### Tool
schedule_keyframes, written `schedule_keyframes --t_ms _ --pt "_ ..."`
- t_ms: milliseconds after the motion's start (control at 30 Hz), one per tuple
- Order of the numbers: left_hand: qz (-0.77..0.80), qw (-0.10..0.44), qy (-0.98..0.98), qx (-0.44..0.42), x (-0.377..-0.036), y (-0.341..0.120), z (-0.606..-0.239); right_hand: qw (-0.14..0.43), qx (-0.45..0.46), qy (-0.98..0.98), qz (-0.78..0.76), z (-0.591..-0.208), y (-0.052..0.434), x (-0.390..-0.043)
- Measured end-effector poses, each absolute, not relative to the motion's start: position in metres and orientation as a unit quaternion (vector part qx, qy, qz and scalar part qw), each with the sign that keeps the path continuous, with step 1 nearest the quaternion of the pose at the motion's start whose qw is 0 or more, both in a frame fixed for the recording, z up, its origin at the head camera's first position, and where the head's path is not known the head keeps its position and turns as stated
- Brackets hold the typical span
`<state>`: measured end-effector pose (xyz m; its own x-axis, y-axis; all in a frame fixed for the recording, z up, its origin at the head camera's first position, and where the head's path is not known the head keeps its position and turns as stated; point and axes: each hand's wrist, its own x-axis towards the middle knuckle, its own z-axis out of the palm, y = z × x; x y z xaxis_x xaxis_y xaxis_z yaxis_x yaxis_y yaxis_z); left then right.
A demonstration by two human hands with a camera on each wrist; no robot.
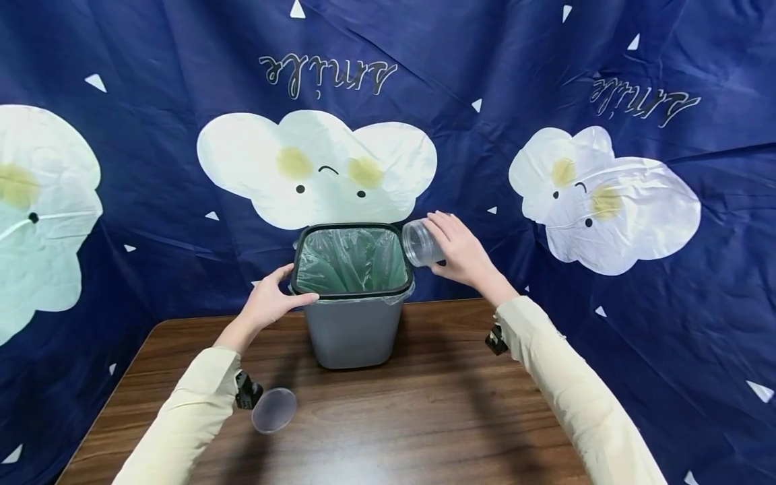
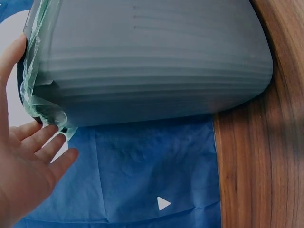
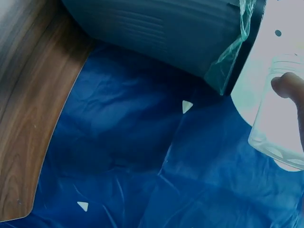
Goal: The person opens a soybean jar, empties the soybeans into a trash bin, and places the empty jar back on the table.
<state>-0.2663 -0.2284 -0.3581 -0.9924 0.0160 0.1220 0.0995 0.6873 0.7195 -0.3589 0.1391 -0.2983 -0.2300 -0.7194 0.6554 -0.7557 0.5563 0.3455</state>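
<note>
A grey trash bin [image 1: 358,330] with a black rim and a translucent green liner stands upright near the table's far edge. My left hand [image 1: 273,296] rests at its near left corner, the thumb along the front rim and the fingers spread by the side. In the left wrist view those fingers [image 2: 50,142] lie straight or relaxed against the liner's overhang. With my right hand [image 1: 457,249] I grip a clear plastic jar [image 1: 418,244] at the bin's right rim. The jar lies tipped on its side, its ringed mouth toward the bin, and looks see-through.
A clear round lid [image 1: 274,410] lies flat on the brown wooden table [image 1: 388,424], beside my left wrist. Behind and around the table hangs a dark blue cloth [image 1: 473,168] with white cloud prints. Each sleeve has a small black camera at the wrist.
</note>
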Motion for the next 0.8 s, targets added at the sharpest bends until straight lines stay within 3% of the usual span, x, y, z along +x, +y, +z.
schedule_keyframes --t_ms 433,800 --pt "-0.39 0.053 -0.919 -0.032 -0.267 -0.228 -0.358 0.399 0.418 -0.806 0.128 -0.314 0.175 -0.344" --pt "-0.387 0.061 -0.92 -0.032 -0.267 -0.228 -0.358 0.356 0.353 -0.837 0.221 -0.352 0.192 -0.329"
